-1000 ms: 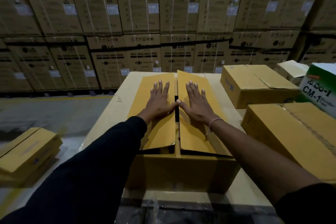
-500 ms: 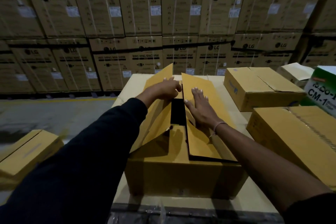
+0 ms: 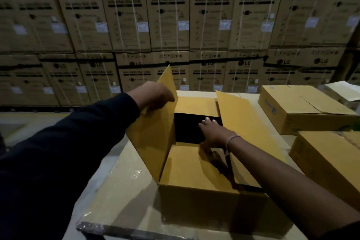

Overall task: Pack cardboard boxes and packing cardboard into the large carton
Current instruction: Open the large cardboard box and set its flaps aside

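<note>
Head view: open yellow-brown cardboard carton at the middle of a pale cardboard-topped counter, near its front edge. Left long flap raised almost upright, held from outside by the left hand, fingers curled over the flap's edge. Right long flap folded outward and lying low. Right hand reaching over the dark opening, fingers fairly straight and loosely spread, nothing visibly gripped; thumb side close to the near inner flap, contact unclear. Contents not readable in the dark interior.

Step in hand, by judgement: opening the carton and clearing the flaps for loading. Next move likely needs both long flaps kept wide and the short inner flaps pushed aside, then a reach for one of the closed yellow-brown boxes lying just right on the counter, another nearer.

Beyond the counter, grey floor and a stacked wall of strapped brown washing-machine cartons. Dim warehouse light.
</note>
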A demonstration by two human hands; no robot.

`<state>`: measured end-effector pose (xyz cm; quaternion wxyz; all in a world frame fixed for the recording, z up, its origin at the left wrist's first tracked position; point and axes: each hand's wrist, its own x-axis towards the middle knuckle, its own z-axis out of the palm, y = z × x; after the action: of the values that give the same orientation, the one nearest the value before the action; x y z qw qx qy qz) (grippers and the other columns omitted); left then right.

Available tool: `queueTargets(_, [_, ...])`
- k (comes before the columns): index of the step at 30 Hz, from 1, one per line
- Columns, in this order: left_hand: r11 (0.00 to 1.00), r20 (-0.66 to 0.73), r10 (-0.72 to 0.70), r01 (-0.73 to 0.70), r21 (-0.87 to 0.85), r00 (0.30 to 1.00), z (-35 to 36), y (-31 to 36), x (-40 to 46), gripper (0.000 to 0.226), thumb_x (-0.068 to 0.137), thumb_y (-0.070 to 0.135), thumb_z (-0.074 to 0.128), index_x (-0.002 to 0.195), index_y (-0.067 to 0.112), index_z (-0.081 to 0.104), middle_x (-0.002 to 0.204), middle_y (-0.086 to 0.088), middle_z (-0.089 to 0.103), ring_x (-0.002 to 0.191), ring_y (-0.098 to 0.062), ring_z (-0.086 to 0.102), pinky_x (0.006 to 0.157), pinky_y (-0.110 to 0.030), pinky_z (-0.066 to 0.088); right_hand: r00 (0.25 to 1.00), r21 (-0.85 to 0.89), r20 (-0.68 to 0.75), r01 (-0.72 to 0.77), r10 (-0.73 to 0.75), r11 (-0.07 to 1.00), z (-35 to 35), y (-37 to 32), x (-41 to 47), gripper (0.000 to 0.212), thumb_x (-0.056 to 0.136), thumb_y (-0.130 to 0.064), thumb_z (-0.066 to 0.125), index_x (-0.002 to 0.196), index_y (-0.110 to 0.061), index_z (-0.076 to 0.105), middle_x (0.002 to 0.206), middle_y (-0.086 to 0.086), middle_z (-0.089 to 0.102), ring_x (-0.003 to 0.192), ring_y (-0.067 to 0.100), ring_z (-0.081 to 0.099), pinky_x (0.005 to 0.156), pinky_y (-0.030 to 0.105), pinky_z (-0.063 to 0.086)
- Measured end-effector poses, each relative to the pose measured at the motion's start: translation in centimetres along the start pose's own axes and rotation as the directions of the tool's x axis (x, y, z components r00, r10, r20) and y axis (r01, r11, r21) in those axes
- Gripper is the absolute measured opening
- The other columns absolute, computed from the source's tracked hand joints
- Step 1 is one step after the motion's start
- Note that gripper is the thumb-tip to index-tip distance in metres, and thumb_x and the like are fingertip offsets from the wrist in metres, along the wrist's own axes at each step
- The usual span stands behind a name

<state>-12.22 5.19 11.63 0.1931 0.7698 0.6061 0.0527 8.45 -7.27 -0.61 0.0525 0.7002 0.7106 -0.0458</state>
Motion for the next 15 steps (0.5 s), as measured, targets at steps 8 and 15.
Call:
queueTargets(8, [0.798,0.379,0.159,-0.345,0.494,0.911,6.6,-5.8,1.8,0.095,0.098,0.050,0.063,0.165,0.034,-0.002,0.171,-0.008,0.020,0.147,-0.037,0.040,0.114,-0.051,0.038,0.902,0.049,0.195,-0.402,0.386,0.914,1.3,-3.6,1.1,0.110,0.095,-0.046,0.068,0.165,-0.003,-0.005,0.170,0.027,-0.015,0.151,0.057,-0.021,0.124,0.069,-0.001])
queueTargets(15, [0.838,0.314,0.313,-0.416,0.353,0.897,13.1,-5.1,2.3,0.090,0.104,0.046,0.056,0.166,0.019,-0.004,0.172,-0.018,-0.013,0.159,-0.039,-0.006,0.127,-0.055,0.014,0.878,0.053,0.057,-0.478,0.475,0.877,1.1,-0.6,0.3,0.107,0.095,-0.047,0.059,0.163,0.005,-0.006,0.168,0.029,-0.019,0.155,0.052,-0.017,0.127,0.055,0.000])
